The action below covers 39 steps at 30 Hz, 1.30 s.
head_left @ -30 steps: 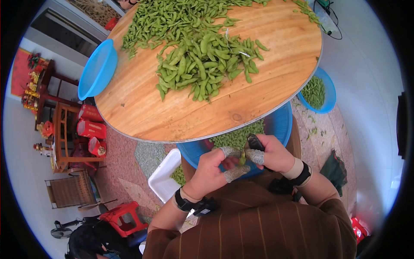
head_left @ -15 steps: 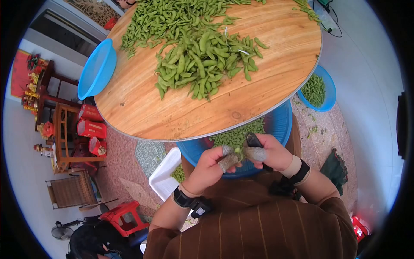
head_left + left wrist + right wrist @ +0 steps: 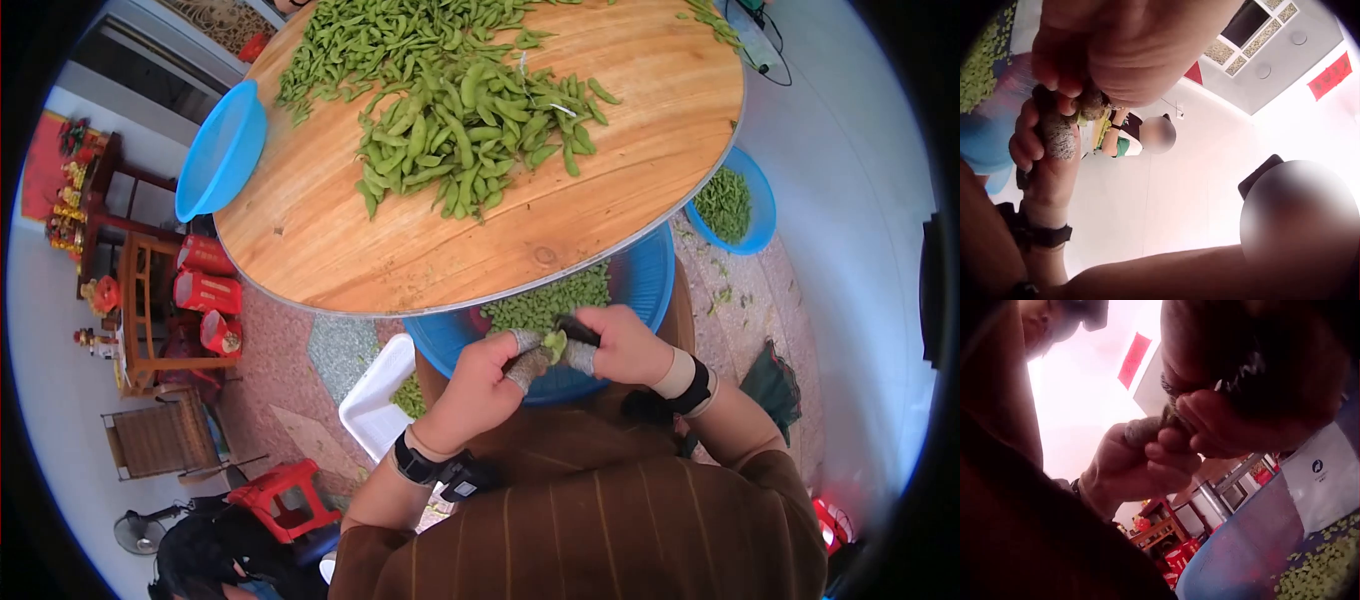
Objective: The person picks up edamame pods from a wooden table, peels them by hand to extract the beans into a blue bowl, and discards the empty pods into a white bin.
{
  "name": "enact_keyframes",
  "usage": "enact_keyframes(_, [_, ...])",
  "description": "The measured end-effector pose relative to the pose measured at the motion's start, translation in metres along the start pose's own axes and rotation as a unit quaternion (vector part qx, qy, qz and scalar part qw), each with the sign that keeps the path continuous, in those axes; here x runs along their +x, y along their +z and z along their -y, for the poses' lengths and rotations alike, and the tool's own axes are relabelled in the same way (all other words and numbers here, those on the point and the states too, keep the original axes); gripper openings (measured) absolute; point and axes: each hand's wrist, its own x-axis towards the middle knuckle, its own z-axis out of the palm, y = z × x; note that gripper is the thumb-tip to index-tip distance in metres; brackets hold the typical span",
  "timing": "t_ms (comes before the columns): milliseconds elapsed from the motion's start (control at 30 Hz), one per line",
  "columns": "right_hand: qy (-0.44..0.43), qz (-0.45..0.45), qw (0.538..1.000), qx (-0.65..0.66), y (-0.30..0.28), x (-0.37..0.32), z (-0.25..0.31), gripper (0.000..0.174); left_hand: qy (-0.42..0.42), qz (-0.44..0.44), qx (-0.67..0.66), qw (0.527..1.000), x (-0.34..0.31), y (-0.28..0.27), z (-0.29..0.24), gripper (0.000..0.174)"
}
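Observation:
Over the blue tub (image 3: pixel 430 345), both hands meet at a green edamame pod (image 3: pixel 554 346) in the head view. My left hand (image 3: pixel 480 388) pinches it between thumb and fingers, which wear grey fabric finger covers. From the other side my right hand (image 3: pixel 628 345) grips the pod, its covered thumb against it. A black item (image 3: pixel 577 329) lies along the right index finger; I cannot tell what it is. Shelled green beans (image 3: pixel 550 302) fill the tub below. In both wrist views the fingers hide most of the pod.
A round wooden table (image 3: pixel 400 270) overhangs the tub, bearing a large heap of edamame pods (image 3: pixel 450 125). An empty blue basin (image 3: pixel 222 150) leans at its left edge. Another blue basin (image 3: pixel 768 205) with pods sits right. A white tray (image 3: pixel 372 405) is beside the tub.
The hands stay over the tub and keep working at a pod, its position between the fingertips shifting. The head view has tilted slightly, so the table sits a little higher.

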Motion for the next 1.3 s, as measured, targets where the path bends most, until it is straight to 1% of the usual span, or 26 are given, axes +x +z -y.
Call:
enact_keyframes(33, [-0.001,0.002,1.000,-0.001,0.001,0.000,0.000,0.022,0.000,-0.002,0.000,1.000,0.000,0.000,0.006,0.015])
enact_keyframes(67, [-0.072,-0.092,0.992,-0.047,0.002,-0.001,-0.001,0.024,0.005,-0.021,0.047,0.999,0.000,0.000,0.018,0.017])
enact_keyframes(100, [-0.142,-0.185,0.968,-0.091,0.003,-0.001,-0.001,0.025,0.009,-0.040,0.093,0.995,0.000,0.000,0.020,0.018])
enact_keyframes(133, [-0.142,-0.184,0.968,-0.090,0.003,-0.001,0.002,0.025,0.008,-0.040,0.094,0.995,0.000,0.001,0.020,0.018])
enact_keyframes(200, [-0.195,-0.139,0.962,-0.133,0.002,-0.003,0.012,0.024,0.049,-0.047,0.168,0.984,0.001,0.003,0.014,0.022])
enact_keyframes(233, [-0.193,-0.142,0.962,-0.133,0.002,-0.003,0.009,0.024,0.050,-0.043,0.167,0.984,0.002,0.004,0.014,0.022])
enact_keyframes(300, [-0.210,-0.084,0.957,-0.184,0.004,0.003,-0.002,0.020,0.056,-0.017,0.232,0.971,0.004,0.004,0.014,0.025])
enact_keyframes(333, [-0.211,-0.083,0.956,-0.186,0.004,0.004,-0.007,0.020,0.058,-0.019,0.231,0.971,0.005,0.006,0.017,0.025])
enact_keyframes(400, [-0.168,-0.124,0.963,-0.173,0.009,0.005,-0.012,0.018,0.050,-0.052,0.139,0.988,0.004,0.009,0.027,0.026])
enact_keyframes(433, [-0.169,-0.121,0.963,-0.171,0.010,0.007,-0.012,0.018,0.048,-0.054,0.140,0.988,0.003,0.008,0.029,0.026])
enact_keyframes(500, [-0.243,-0.243,0.928,-0.143,0.011,0.009,-0.009,0.016,0.031,-0.082,0.103,0.991,0.002,0.006,0.031,0.027])
enact_keyframes(533, [-0.243,-0.243,0.928,-0.142,0.009,0.006,-0.004,0.016,0.030,-0.082,0.104,0.991,0.002,0.005,0.030,0.027])
enact_keyframes(600, [-0.202,-0.202,0.945,-0.159,0.006,-0.004,0.008,0.015,0.021,-0.076,0.104,0.991,0.002,0.004,0.027,0.026])
enact_keyframes(633, [-0.201,-0.203,0.945,-0.160,0.007,-0.004,0.007,0.015,0.021,-0.075,0.103,0.992,0.002,0.005,0.029,0.026])
enact_keyframes(700, [-0.211,-0.134,0.948,-0.199,0.009,-0.003,0.004,0.016,0.043,-0.086,0.109,0.989,0.004,0.008,0.032,0.024])
enact_keyframes(733, [-0.212,-0.135,0.947,-0.200,0.009,-0.002,0.002,0.016,0.043,-0.086,0.109,0.989,0.004,0.008,0.031,0.024])
enact_keyframes(800, [-0.192,-0.127,0.960,-0.158,0.009,0.003,-0.001,0.017,-0.008,-0.082,0.032,0.996,0.003,0.008,0.028,0.016])
enact_keyframes(833, [-0.194,-0.125,0.960,-0.158,0.010,0.004,-0.002,0.017,-0.009,-0.085,0.031,0.996,0.003,0.008,0.030,0.016])
enact_keyframes(900, [-0.192,-0.117,0.966,-0.129,0.012,0.005,-0.004,0.016,-0.024,-0.073,-0.067,0.995,0.001,0.009,0.036,0.011])
enact_keyframes(933, [-0.193,-0.115,0.966,-0.130,0.010,0.005,-0.001,0.016,-0.023,-0.075,-0.068,0.995,0.001,0.008,0.035,0.011])
enact_keyframes(1000, [-0.161,-0.057,0.982,-0.081,0.006,0.004,0.009,0.014,-0.122,-0.048,-0.188,0.973,-0.001,0.005,0.032,0.010])
enact_keyframes(1033, [-0.163,-0.054,0.982,-0.083,0.005,0.005,0.009,0.014,-0.121,-0.051,-0.190,0.973,-0.002,0.004,0.031,0.010])
enact_keyframes(1100, [-0.086,-0.008,0.996,0.010,0.005,0.005,0.010,0.013,-0.133,-0.030,-0.248,0.959,-0.003,0.002,0.030,0.010])
enact_keyframes(1200, [-0.078,0.016,0.997,-0.003,0.000,0.005,0.018,0.015,-0.095,-0.006,-0.237,0.967,-0.002,0.001,0.035,0.010])
enact_keyframes(1233, [-0.081,0.023,0.996,-0.008,0.003,0.006,0.014,0.015,-0.091,-0.014,-0.241,0.966,-0.002,0.002,0.035,0.010])
enact_keyframes(1300, [-0.160,-0.070,0.976,-0.130,0.013,0.008,0.003,0.019,-0.086,0.004,-0.196,0.977,-0.002,0.004,0.031,0.010])
